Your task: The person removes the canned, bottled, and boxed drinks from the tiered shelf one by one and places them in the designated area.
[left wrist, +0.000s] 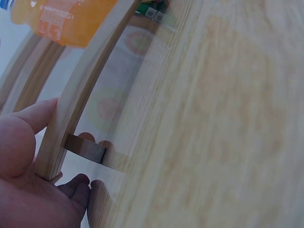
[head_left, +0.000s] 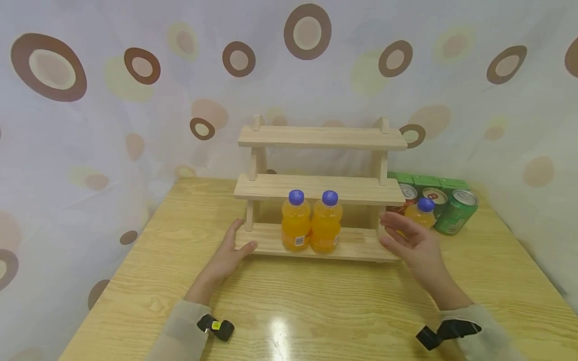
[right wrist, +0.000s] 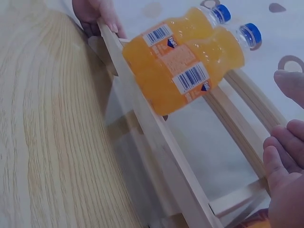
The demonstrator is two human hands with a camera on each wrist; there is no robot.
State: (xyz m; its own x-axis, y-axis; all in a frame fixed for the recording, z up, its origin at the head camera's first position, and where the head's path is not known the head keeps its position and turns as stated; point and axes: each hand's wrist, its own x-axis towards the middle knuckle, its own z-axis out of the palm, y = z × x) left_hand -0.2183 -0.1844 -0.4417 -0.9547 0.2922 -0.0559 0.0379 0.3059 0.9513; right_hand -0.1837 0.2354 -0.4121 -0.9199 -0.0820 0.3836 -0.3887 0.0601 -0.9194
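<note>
A three-tier wooden display rack [head_left: 320,186] stands on the table. Two orange drink bottles [head_left: 295,223] with blue caps sit side by side, upright, on its lowest shelf [head_left: 266,239]. My left hand [head_left: 228,255] grips the left end of that shelf; in the left wrist view the thumb lies on top and the other fingers reach underneath. Beside the right end, my right hand [head_left: 422,255] holds nothing, its fingers loosely bent. The right wrist view shows that hand [right wrist: 290,178] apart from the bottles [right wrist: 185,71].
Behind my right hand, another orange bottle [head_left: 420,213] is partly hidden. A green can [head_left: 458,211] leans beside it, with more cans and green boxes [head_left: 426,180] further back. A patterned cloth [head_left: 135,115] hangs behind the wooden table [head_left: 289,296].
</note>
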